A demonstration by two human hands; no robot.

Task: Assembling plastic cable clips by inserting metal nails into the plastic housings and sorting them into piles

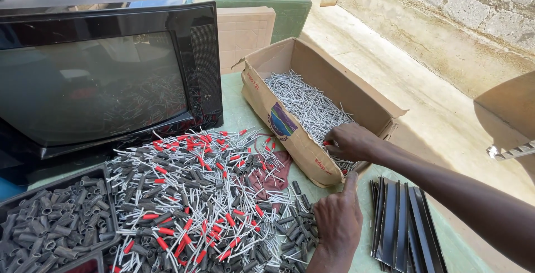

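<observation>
While the right hand (350,142) reaches into the cardboard box (312,83) at frame centre, fingers curled over grey pins (306,103), the left hand (337,223) rests open-palmed on the table (237,114) below.

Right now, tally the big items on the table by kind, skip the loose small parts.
Old television set: 1
Open cardboard box of grey pins, right hand in it: 1
Black tray of dark sleeves: 1
Flat cardboard piece: 1
Stack of black strips, beside the left hand: 1
Total: 5
</observation>
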